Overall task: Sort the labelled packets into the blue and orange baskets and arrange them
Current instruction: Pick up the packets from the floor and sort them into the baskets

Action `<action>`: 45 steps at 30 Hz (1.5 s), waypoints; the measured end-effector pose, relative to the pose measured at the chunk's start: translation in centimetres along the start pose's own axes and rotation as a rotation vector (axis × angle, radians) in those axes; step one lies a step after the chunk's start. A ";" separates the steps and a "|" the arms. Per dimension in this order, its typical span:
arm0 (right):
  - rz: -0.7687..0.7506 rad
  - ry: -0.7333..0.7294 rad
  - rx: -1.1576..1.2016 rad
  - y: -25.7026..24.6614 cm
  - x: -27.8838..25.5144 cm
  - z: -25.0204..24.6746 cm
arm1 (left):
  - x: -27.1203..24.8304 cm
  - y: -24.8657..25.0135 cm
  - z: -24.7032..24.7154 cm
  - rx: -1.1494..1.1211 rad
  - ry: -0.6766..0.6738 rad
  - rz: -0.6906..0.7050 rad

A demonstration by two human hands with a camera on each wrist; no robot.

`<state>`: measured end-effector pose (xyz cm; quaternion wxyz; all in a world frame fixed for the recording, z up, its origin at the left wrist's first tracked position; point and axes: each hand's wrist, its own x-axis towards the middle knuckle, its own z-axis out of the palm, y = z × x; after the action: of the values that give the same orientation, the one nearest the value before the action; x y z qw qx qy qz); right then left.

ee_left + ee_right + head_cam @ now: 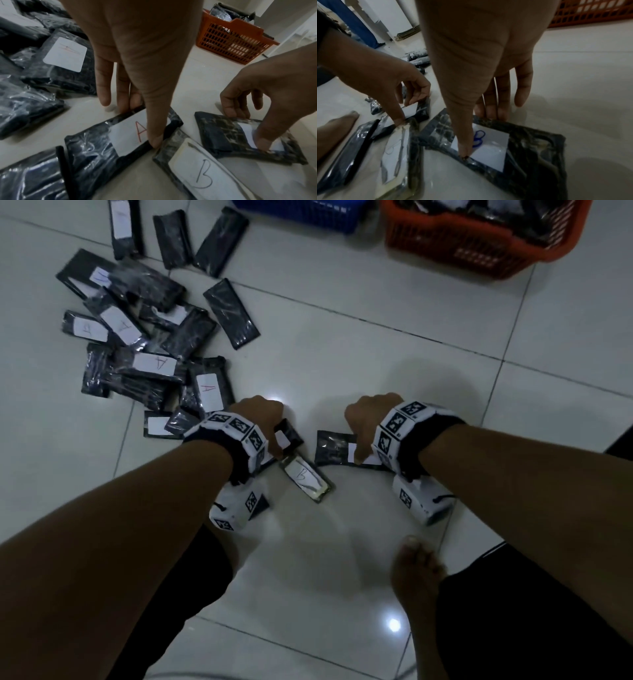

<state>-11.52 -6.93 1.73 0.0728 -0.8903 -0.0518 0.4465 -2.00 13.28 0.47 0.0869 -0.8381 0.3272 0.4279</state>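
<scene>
Looking down from the head view, I see my left hand (257, 412) and my right hand (368, 414) low over the tiled floor (376, 354), each one on a dark packet. A third packet marked B (306, 478) lies flat between them. A loose pile of packets (144, 337) is spread on the floor to my left. The blue basket (308, 213) and the orange basket (479, 237) stand side by side at the far edge, well apart from my hands; the orange one has packets inside.

From the left wrist view, my left hand pinches the packet marked A (106, 140): the thumb presses on its near edge by the white label, and the fingers (102, 83) reach over its far edge. This packet touches the B packet beside it.

From the right wrist view, my right hand pinches another packet (530, 146) in the same way, thumb on the label with a blue letter, fingers curled at the far edge. It lies on the floor.
</scene>
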 end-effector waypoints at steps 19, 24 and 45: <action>0.175 0.904 0.301 10.9 -1.0 -12.8 | 6.0 2.4 -19.8 -0.100 0.710 0.253; 0.273 1.055 0.259 14.6 -1.3 -17.8 | 10.2 2.5 -28.8 0.037 0.725 0.276; 0.130 0.926 0.156 7.2 1.8 -16.6 | 5.6 -0.8 -18.6 0.022 0.772 0.339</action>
<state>3.05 -15.08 8.89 0.1269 -0.9890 0.0758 0.0090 13.10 3.36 7.54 -0.1047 -0.8703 0.4733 0.0871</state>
